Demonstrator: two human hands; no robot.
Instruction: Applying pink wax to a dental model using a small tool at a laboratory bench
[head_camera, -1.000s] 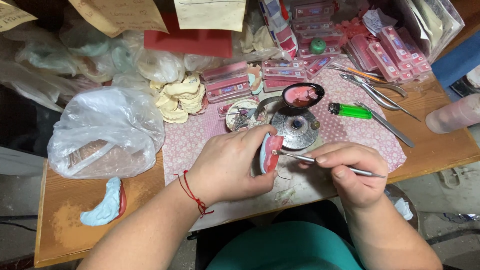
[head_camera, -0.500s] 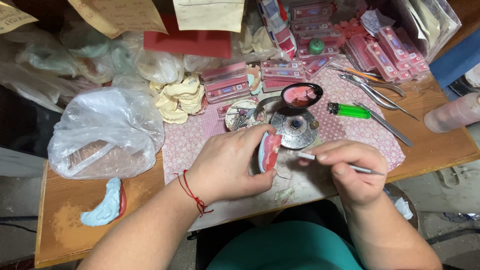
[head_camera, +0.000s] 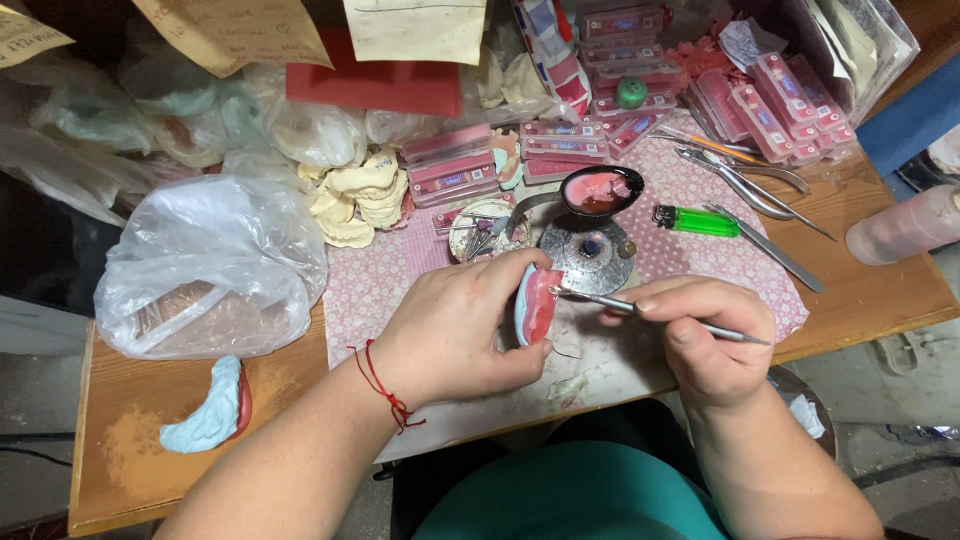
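Left hand (head_camera: 455, 330): centre of frame, fingers closed around a pink wax denture on a pale blue cast (head_camera: 533, 305).
Right hand (head_camera: 700, 335): pinches a thin metal carving tool (head_camera: 650, 313), tip touching the wax.
Surroundings: green lighter (head_camera: 696, 221) and dark spoon of pink wax (head_camera: 598, 190) above; clear plastic bag (head_camera: 210, 265) at left.

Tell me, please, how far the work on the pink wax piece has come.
Done: the pink wax piece already sits on its blue cast. In hand: the left hand holds it while the right hand puts the metal tool tip to it. What remains cannot be judged.
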